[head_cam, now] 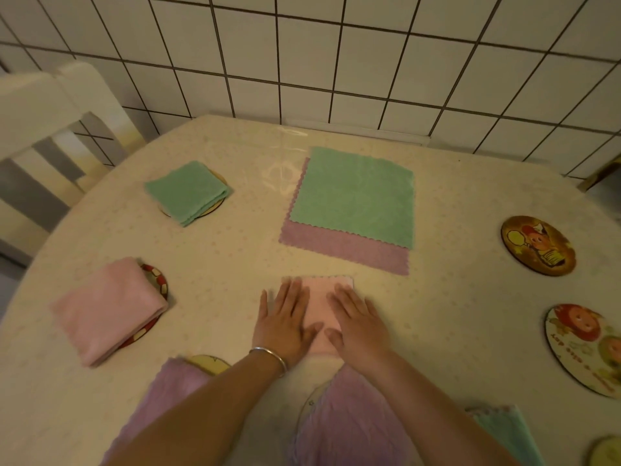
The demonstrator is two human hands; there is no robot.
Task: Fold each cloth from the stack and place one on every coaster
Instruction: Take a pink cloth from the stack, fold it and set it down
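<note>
- Ahead, our table [453, 203] curves to a tiled wall [336, 62]; bare top lies right of our hands, before two uncovered coasters [537, 245].
- Beyond our fingertips sits the stack: a green cloth [353, 196] over a purple cloth [349, 247].
- Our left hand [285, 317] and right hand [359, 322] press flat, fingers spread, on the folded pink cloth [322, 297], gripping nothing.

Left hand [287, 322]: I see it palm down, fingers spread flat, pointing away from the body.
Right hand [358, 322]: palm down, flat, fingers extended, just beside the left.
Left wrist: bare forearm.
Forearms: both angle inward from the lower edge.
</note>
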